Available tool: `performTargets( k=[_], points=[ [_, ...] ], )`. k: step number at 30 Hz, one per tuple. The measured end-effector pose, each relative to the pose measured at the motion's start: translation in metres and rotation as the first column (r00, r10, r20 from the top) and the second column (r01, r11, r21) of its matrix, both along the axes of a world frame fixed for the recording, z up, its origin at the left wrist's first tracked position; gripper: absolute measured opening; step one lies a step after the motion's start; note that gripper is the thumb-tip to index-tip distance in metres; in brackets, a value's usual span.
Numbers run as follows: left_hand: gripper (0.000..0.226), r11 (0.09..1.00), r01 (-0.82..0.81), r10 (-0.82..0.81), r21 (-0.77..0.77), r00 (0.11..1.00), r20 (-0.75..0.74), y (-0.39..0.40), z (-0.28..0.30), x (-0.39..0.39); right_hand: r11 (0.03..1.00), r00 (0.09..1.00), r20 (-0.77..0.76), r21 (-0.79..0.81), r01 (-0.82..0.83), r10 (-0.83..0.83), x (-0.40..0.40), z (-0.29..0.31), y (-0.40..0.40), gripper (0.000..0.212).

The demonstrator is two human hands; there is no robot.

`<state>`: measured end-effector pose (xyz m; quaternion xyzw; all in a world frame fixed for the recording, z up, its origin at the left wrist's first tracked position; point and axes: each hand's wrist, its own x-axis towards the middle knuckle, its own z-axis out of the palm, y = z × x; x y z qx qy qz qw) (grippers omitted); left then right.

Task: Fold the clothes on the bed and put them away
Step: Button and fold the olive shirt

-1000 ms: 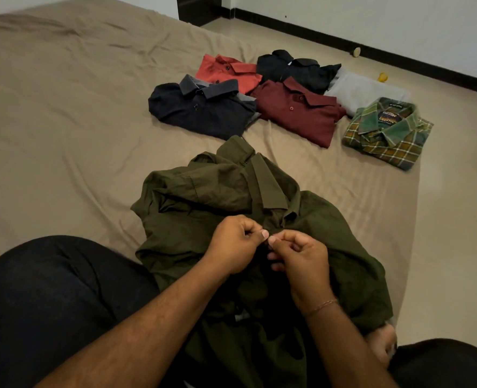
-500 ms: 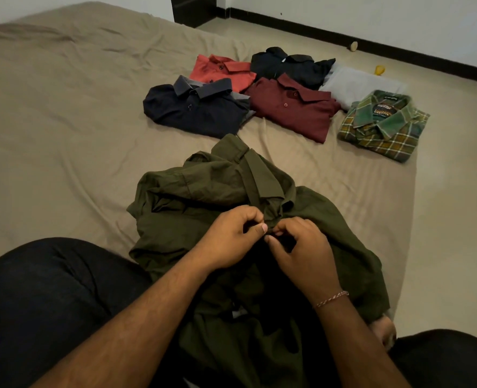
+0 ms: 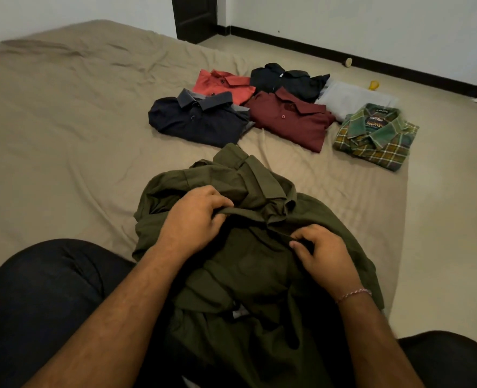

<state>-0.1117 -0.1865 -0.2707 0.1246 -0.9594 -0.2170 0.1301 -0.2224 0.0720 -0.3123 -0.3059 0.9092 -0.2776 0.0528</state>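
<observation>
Hands now apart: left hand (image 3: 195,219) grips olive shirt (image 3: 259,247) placket, right hand (image 3: 320,253) pinches front. Buttoning likely done; folding next.

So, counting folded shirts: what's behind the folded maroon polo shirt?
Behind the folded maroon polo shirt lies a folded black shirt, its near edge covered by the polo. Anything beneath cannot be seen.

I sit on a bed (image 3: 63,113) covered by a wrinkled tan sheet (image 3: 49,163). Past its far edge lies a pale floor (image 3: 441,191), bounded by white walls (image 3: 371,23) with a black skirting board (image 3: 371,61). A dark door (image 3: 195,18) stands in the corner. Dim, even light fills the room.
</observation>
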Motion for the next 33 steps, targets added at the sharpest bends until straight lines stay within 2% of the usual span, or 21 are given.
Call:
performTargets(
  k=[3,5,6,8,10,12,15,18,19,21,23,24,25,26,27,29,31,33],
  points=[
    [0.027,0.999,0.044,-0.048,-0.031,0.99,-0.135,-0.009,0.012,0.004,0.996,0.996,0.038,0.021,0.083,-0.083,-0.001,0.013,0.014,0.008],
    [0.019,0.998,0.056,-0.057,-0.007,0.981,-0.187,-0.01,0.019,0.003,0.982,0.98,0.118,-0.078,0.17,-0.16,0.0,0.022,0.02,0.012],
    [0.012,0.997,0.053,-0.041,0.056,0.98,-0.195,-0.01,0.025,0.002,0.959,0.957,0.227,-0.177,0.223,-0.181,0.002,0.028,0.02,0.013],
    [0.002,0.968,0.03,0.0,0.249,0.993,-0.117,-0.014,0.036,-0.002,0.854,0.849,0.514,-0.377,0.357,-0.127,0.008,0.046,0.018,0.011],
    [0.003,0.91,0.032,-0.047,0.413,0.999,0.026,-0.021,0.047,-0.005,0.756,0.743,0.667,-0.461,0.465,-0.051,0.01,0.064,0.016,0.012],
    [0.006,0.846,0.086,-0.181,0.526,0.975,0.131,-0.03,0.056,-0.002,0.739,0.717,0.697,-0.471,0.482,-0.024,0.01,0.077,0.018,0.015],
    [0.008,0.736,0.155,-0.36,0.659,0.914,0.186,-0.041,0.061,0.007,0.733,0.672,0.741,-0.469,0.492,0.023,0.011,0.087,0.017,0.018],
    [0.009,0.698,0.108,-0.358,0.708,0.909,0.214,-0.042,0.064,-0.006,0.712,0.574,0.817,-0.431,0.555,0.046,-0.006,0.104,0.005,0.019],
    [0.012,0.706,0.082,-0.295,0.704,0.937,0.186,-0.042,0.07,-0.019,0.665,0.56,0.827,-0.447,0.599,0.052,-0.02,0.115,-0.002,0.018],
    [0.018,0.702,0.038,-0.134,0.711,0.988,0.08,-0.041,0.082,-0.045,0.481,0.563,0.821,-0.531,0.697,0.091,-0.046,0.144,-0.019,0.019],
    [0.014,0.688,0.05,-0.022,0.724,0.999,-0.049,-0.037,0.106,-0.067,0.301,0.639,0.763,-0.636,0.711,0.1,-0.067,0.181,-0.034,0.022],
    [0.014,0.696,0.07,0.006,0.715,0.995,-0.103,-0.034,0.12,-0.074,0.268,0.693,0.716,-0.687,0.676,0.087,-0.071,0.198,-0.039,0.021],
    [0.016,0.702,0.096,0.013,0.706,0.989,-0.147,-0.028,0.13,-0.076,0.28,0.754,0.655,-0.733,0.62,0.044,-0.069,0.209,-0.041,0.022],
    [0.016,0.697,0.123,0.011,0.706,0.983,-0.182,-0.024,0.138,-0.075,0.345,0.818,0.573,-0.761,0.55,-0.04,-0.063,0.217,-0.042,0.022],
    [0.016,0.673,0.144,0.012,0.726,0.979,-0.205,-0.017,0.139,-0.068,0.443,0.872,0.47,-0.758,0.479,-0.139,-0.052,0.216,-0.039,0.021],
    [0.016,0.596,0.135,0.056,0.792,0.977,-0.208,-0.002,0.126,-0.05,0.648,0.923,0.308,-0.658,0.383,-0.232,-0.029,0.197,-0.033,0.011],
    [0.015,0.583,0.035,0.149,0.812,0.978,-0.149,0.019,0.091,-0.024,0.767,0.912,0.339,-0.514,0.384,-0.23,0.0,0.155,-0.027,0.005],
    [0.014,0.589,-0.067,0.237,0.805,0.967,-0.093,0.043,0.059,0.004,0.77,0.855,0.473,-0.458,0.444,-0.211,0.029,0.112,-0.022,0.004]
  ],
)
